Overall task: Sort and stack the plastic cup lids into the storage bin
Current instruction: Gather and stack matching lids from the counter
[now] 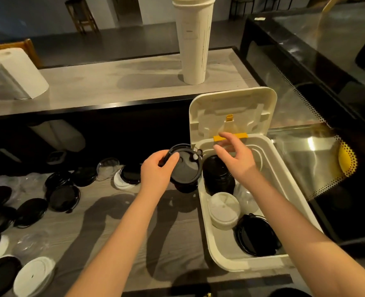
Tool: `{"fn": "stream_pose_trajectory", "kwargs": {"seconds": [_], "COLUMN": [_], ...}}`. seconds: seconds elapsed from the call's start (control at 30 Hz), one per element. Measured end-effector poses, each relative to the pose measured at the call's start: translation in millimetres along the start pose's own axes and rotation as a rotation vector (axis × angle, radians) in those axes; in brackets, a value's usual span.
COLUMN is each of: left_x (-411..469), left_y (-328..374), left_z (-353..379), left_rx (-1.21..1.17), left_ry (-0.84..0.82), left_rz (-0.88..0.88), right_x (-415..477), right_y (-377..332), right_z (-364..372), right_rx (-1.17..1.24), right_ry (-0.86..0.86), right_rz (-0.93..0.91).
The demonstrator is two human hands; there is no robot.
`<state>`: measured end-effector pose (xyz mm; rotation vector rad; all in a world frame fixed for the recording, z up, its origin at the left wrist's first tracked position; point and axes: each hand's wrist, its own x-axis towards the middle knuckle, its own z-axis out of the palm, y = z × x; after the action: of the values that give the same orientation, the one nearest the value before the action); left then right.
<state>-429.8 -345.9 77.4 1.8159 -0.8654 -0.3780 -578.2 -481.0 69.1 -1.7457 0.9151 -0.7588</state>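
Left hand point(155, 170): fingers and thumb curled round a black lid stack point(184, 168), which is tilted and held just off the storage bin's far-left corner. I cannot tell how many lids are in it.
Right hand point(237, 157): fingers spread and slightly bent, gripping nothing, over the bin's far end.
Storage bin point(206, 239): one, cream, with its hinged cover point(233, 108) standing open at the far end.
Inside the bin: four groups — a tall black stack point(218, 176) farthest, a white stack point(224, 209) mid-way, clear lids point(246, 199) just beside it, and a flat black pile point(255, 236) nearest.
Loose lids point(63, 198): mostly black, with at least three white and a few clear, spread over the table's left half and running off its left edge.
Open room: a bare strip of table point(177, 228) between the forearms, along the bin's left wall.
Edges: the bin lies along the table's right edge, beside a steel counter point(305, 151).
Upper shelf: one paper cup stack point(194, 39) and one paper towel roll point(14, 73).
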Motion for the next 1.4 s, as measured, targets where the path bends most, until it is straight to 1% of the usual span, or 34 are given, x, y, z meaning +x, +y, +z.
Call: {"fn": "stream_pose_trajectory", "kwargs": {"seconds": [0.03, 0.07, 0.1, 0.17, 0.2, 0.3, 0.37, 0.43, 0.5, 0.57, 0.63, 0.7, 0.77, 0.87, 0.97, 1.07, 1.13, 1.2, 1.33, 1.4], "left_x": [0, 0, -1, -4, -6, -13, -19, -26, -32, -37, -38, -38, -38, -40, -40, -41, -41, -39, -27, -17], "left_y": [4, 8, 13, 19, 20, 17, 9, 0, -8, -13, -15, -16, -15, -15, -16, -16, -16, -15, -19, -29], "left_z": [5, 10, 15, 25, 29, 34, 35, 37, 42, 48, 50, 51, 51, 51, 51, 51, 49, 46, 29, 12], "left_rx": [-0.011, -0.015, -0.021, -0.017, 0.023, 0.267, 0.408, 0.506, 0.577, 0.668, 0.724, 0.727, 0.715, 0.696, 0.691, 0.7, 0.69, 0.655, 0.648, 0.685], "left_ry": [-0.013, -0.026, -0.042, -0.074, -0.086, -0.136, -0.204, -0.308, -0.427, -0.5, -0.502, -0.485, -0.478, -0.476, -0.468, -0.466, -0.469, -0.459, -0.381, -0.36], "left_rz": [0.006, 0.017, 0.028, 0.046, 0.063, 0.144, 0.221, 0.27, 0.281, 0.288, 0.305, 0.314, 0.314, 0.303, 0.304, 0.314, 0.319, 0.318, 0.267, 0.2], "right_x": [-7, -13, -18, -25, -28, -32, -35, -41, -48, -54, -59, -63, -65, -66, -66, -65, -64, -62, -49, -40], "right_y": [-8, -14, -17, -20, -21, -14, -6, 5, 15, 22, 30, 39, 50, 59, 61, 57, 49, 37, 10, -5], "right_z": [-1, -3, -5, -12, -17, -32, -46, -61, -75, -82, -82, -76, -68, -57, -56, -59, -61, -58, -35, -15], "right_rx": [0.133, 0.195, 0.209, 0.188, 0.181, 0.109, 0.021, -0.092, -0.242, -0.413, -0.547, -0.674, -0.858, -1.077, -1.095, -1.017, -0.946, -0.823, -0.654, -0.6], "right_ry": [-0.101, -0.181, -0.226, -0.222, -0.204, -0.169, -0.171, -0.239, -0.38, -0.547, -0.656, -0.705, -0.737, -0.736, -0.741, -0.71, -0.644, -0.549, -0.343, -0.297], "right_rz": [0.014, 0.025, 0.022, 0.019, 0.034, 0.11, 0.184, 0.271, 0.341, 0.378, 0.396, 0.415, 0.411, 0.374, 0.389, 0.386, 0.337, 0.274, 0.032, -0.088]}}
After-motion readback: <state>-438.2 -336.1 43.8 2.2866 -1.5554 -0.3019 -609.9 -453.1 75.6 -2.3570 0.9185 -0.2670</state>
